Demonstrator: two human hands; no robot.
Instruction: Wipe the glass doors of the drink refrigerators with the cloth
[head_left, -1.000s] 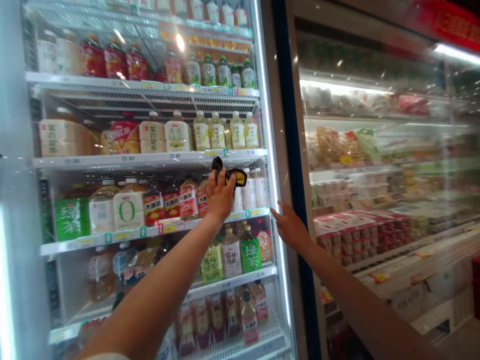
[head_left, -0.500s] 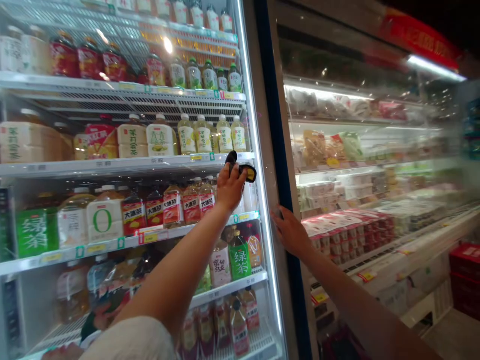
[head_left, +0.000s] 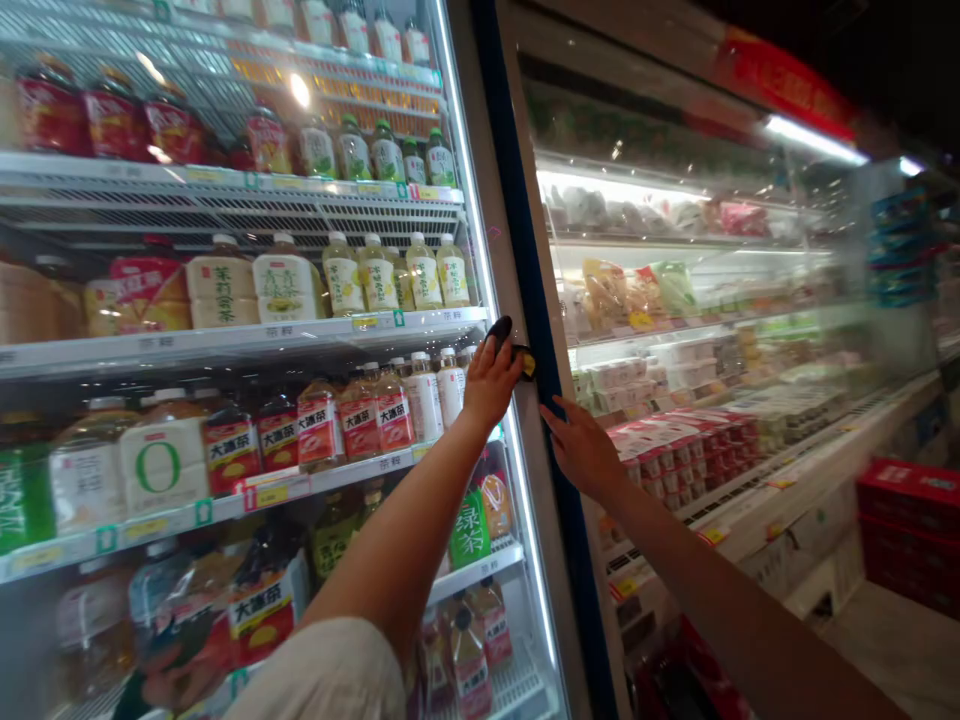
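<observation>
My left hand (head_left: 491, 385) is raised in front of the right edge of a glass-fronted drinks cooler. Its fingers are closed on a small black two-lobed thing (head_left: 527, 363); the right lobe has a yellowish face, and I cannot make out its kind. To the right, my right hand (head_left: 581, 440) reaches toward the dark blue strip (head_left: 517, 220) beside the cooler's frame. Its fingers are apart and seem to hold nothing; whether the fingertips touch the strip I cannot tell. Beyond the left hand stand pale-labelled bottles (head_left: 425, 395), partly hidden by it.
Several shelves of bottled tea fill the cooler, with green-tea bottles (head_left: 471, 525) low down. Right of the strip is an open chilled case with red-and-white cup packs (head_left: 667, 450). Red boxes (head_left: 909, 497) are stacked at the far right. Glass reflections blur the lower left.
My left hand has moved right with the black thing, from before the shelves to the cooler's frame. The two hands are closer together. My view has swung slightly to the right.
</observation>
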